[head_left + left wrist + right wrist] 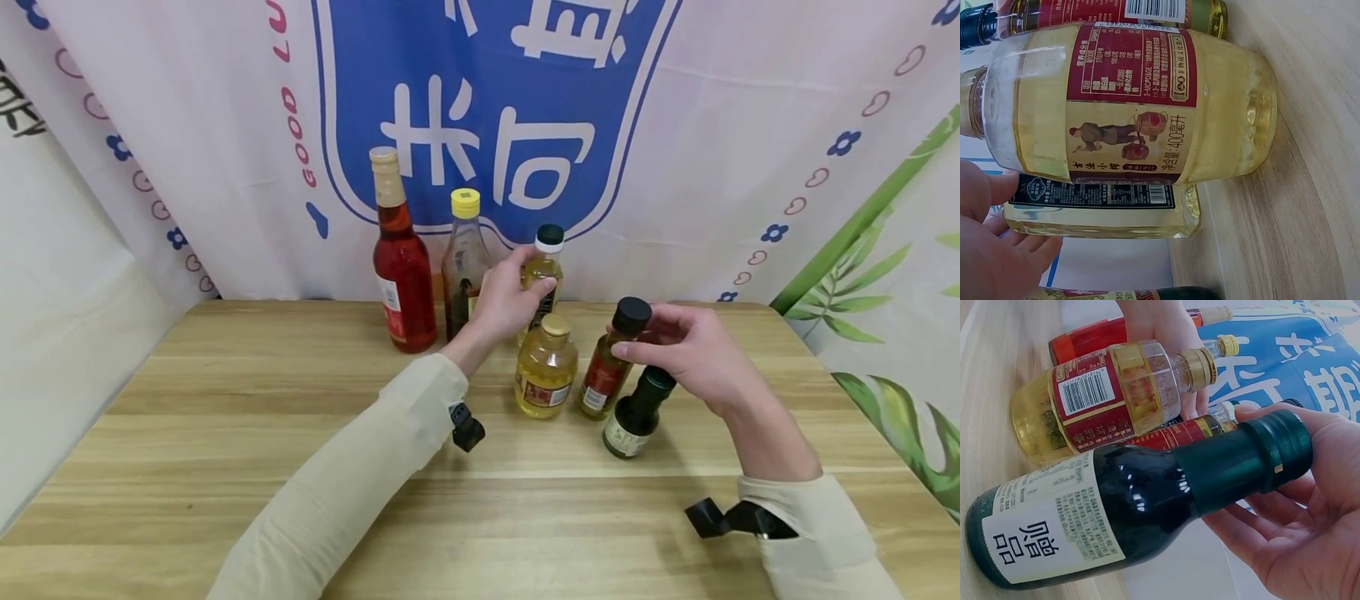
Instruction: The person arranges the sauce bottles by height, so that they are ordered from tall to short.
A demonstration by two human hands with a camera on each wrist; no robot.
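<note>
Within the curled fingers of the left hand (504,302) we find the white-collared bottle (547,303), the right hand (697,354) pinching the slim red-labelled bottle (604,377); careless knuckles could topple the dark green bottle (634,418) just below.

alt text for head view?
Left hand holds a white-collared bottle, right hand a black-capped bottle, on a table; squat bottle and green bottle respectively in front. Red bottle and yellow-capped bottle stand at left.
</note>
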